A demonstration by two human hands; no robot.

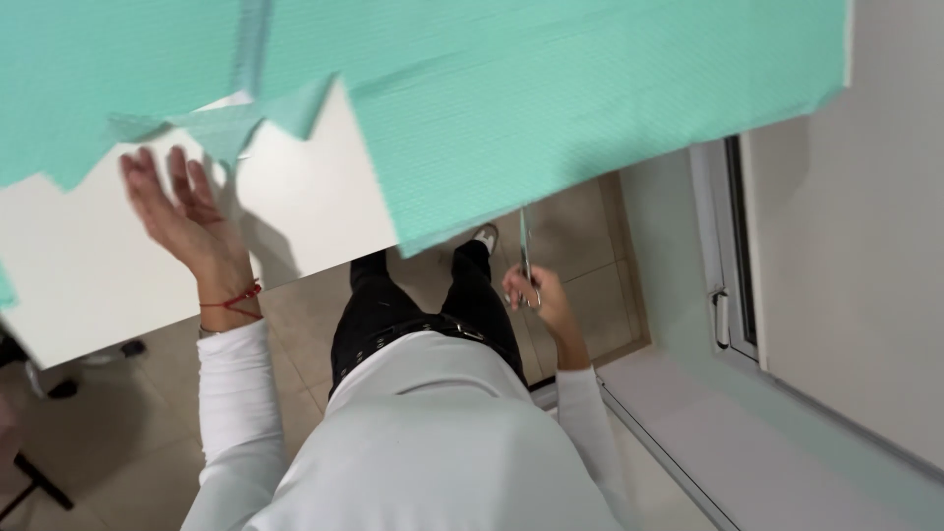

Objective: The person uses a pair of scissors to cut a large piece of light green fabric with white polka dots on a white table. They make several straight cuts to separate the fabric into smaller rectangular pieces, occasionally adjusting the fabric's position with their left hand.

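While the camera looks down over the person's own body, these lines tell what is seen.

Left hand: the left hand (177, 211) is raised with the palm open and the fingers spread; it grips nothing and is just under the cut edge of the green paper.
Right hand: the right hand (536, 295) is closed around the handles of the scissors (526, 258).
Scissors: the blades point up and away from the body, and their tip meets the lower edge of the green paper; I cannot tell whether the blades are open or closed.
Green paper: a big sheet of green paper (551, 98) covers the top of the view and lies over the white table (108, 265); its left part has jagged cut edges.
Wrist: a thin red string (233, 300) is tied around the left wrist, above the white sleeve.
Surroundings: a beige tile floor (580, 236) is below, and a window frame (723, 256) stands on the right side.
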